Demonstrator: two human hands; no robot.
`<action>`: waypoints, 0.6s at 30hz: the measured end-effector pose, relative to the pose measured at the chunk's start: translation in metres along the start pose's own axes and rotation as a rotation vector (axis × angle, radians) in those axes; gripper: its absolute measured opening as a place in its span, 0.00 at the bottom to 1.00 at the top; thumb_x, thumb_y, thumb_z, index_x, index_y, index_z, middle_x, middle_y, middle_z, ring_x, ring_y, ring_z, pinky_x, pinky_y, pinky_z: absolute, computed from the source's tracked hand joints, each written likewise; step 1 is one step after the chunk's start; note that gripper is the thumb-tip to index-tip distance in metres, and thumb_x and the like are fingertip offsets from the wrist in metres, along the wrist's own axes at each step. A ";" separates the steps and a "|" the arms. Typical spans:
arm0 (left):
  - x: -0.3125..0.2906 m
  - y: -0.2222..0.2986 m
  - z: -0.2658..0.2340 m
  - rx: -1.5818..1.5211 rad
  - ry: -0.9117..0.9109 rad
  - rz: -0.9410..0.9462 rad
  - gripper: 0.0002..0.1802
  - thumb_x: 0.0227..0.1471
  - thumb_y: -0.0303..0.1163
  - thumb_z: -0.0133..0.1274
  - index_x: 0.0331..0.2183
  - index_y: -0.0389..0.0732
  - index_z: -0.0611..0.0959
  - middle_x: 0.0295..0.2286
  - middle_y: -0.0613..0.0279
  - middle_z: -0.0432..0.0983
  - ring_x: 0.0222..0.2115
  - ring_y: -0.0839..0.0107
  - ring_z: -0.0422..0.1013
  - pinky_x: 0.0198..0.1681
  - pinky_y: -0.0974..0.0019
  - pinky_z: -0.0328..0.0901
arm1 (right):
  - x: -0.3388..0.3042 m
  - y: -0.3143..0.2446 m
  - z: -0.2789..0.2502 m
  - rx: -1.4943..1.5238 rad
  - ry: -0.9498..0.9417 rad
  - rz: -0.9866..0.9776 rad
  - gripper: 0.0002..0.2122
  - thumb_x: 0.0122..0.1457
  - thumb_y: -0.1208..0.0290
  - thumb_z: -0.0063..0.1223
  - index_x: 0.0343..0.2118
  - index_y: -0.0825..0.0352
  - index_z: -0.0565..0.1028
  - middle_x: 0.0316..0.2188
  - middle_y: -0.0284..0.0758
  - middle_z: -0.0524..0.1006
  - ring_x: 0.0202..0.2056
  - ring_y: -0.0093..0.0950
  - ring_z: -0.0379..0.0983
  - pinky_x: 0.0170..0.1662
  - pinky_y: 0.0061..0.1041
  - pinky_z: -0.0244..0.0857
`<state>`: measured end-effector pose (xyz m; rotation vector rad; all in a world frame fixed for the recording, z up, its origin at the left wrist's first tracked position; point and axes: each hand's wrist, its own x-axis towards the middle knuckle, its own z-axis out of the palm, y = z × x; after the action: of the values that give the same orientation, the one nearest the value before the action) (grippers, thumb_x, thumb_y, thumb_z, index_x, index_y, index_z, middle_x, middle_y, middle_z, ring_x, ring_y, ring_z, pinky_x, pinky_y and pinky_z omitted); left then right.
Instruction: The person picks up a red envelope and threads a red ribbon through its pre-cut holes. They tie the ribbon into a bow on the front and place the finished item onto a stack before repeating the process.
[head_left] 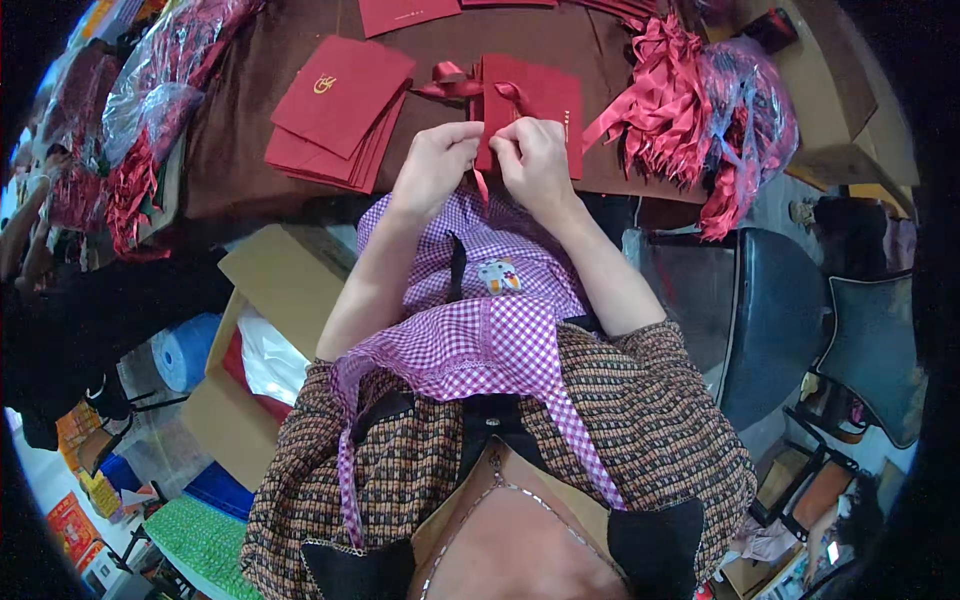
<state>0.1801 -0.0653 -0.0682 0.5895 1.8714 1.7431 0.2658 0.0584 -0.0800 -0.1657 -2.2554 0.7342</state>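
Note:
Side by side at the table's near edge, my two hands work at a flat red paper piece (550, 90), a card or flat bag. A glossy red ribbon (455, 85) runs across its left part, looped at the far side. My left hand (437, 165) is closed in a pinch on the ribbon at the piece's left edge. Close by on the right, my right hand (537, 168) also pinches, its fingertips on the ribbon over the paper. One ribbon end (482, 187) dangles below between both hands. The exact grip is partly hidden by my fingers.
Left of my hands lies a stack of red paper pieces (340, 95) with a gold emblem. Red ribbons (665, 105) spill from a clear plastic bag (750, 100) at right. An open cardboard box (225, 430) stands at lower left, a dark chair (780, 310) at right.

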 end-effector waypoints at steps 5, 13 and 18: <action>-0.002 0.013 0.002 0.204 -0.059 0.103 0.15 0.50 0.24 0.50 0.41 0.31 0.79 0.27 0.57 0.79 0.27 0.79 0.71 0.31 0.72 0.66 | 0.001 0.000 -0.011 0.043 -0.049 0.106 0.05 0.48 0.73 0.57 0.23 0.67 0.73 0.22 0.36 0.75 0.30 0.35 0.69 0.39 0.32 0.59; -0.002 0.010 -0.002 0.374 -0.039 0.293 0.09 0.49 0.26 0.50 0.33 0.31 0.79 0.31 0.47 0.76 0.35 0.52 0.74 0.39 0.60 0.67 | 0.024 0.001 -0.042 0.199 -0.386 0.028 0.05 0.49 0.74 0.54 0.28 0.68 0.76 0.28 0.39 0.77 0.35 0.37 0.73 0.41 0.33 0.62; -0.009 0.032 -0.006 0.497 -0.198 0.536 0.07 0.47 0.24 0.50 0.31 0.34 0.79 0.27 0.51 0.73 0.33 0.55 0.70 0.38 0.60 0.65 | 0.063 -0.014 -0.079 0.068 -0.403 -0.399 0.15 0.51 0.77 0.51 0.43 0.62 0.74 0.40 0.36 0.75 0.46 0.32 0.69 0.56 0.35 0.51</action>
<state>0.1819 -0.0733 -0.0356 1.5109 2.1333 1.4190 0.2767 0.1036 0.0110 0.4945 -2.5212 0.6672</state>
